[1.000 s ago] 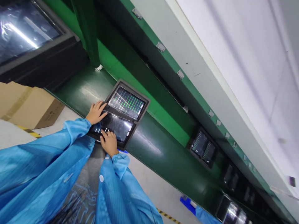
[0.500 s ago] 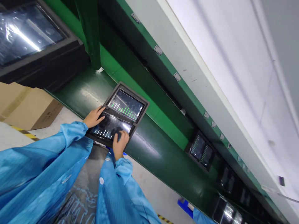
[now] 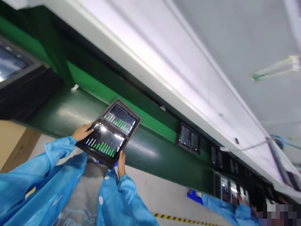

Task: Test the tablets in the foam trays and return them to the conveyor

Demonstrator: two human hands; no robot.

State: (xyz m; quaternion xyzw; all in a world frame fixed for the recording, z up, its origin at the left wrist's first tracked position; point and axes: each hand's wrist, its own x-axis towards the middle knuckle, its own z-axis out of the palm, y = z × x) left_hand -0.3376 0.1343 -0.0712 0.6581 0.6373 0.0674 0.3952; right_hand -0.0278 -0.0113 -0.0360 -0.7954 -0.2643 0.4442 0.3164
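Holds a flat black tray (image 3: 95,155) with both hands, over the front edge of a long green bench (image 3: 145,150), with the near side poking out past it. Pinches the left side with the left hand (image 3: 81,132), thumb on top by the glass. Grips the near right corner with the right hand (image 3: 121,164); cannot tell how the hidden fingers curl below. Cannot tell about any lift off the bench.

Looks dark and smooth around the rim, with a bar across the middle and two shiny screens, a near screen (image 3: 103,138) and a far screen (image 3: 122,113). Shows a row of thin slanted lines on each, a few white toward the left and lots of bright green to the right. Has small white patches near the right edge of both. Shines with white light along the top of the near glass. Farther along the bench, a second tray (image 3: 188,150) with green lines too.
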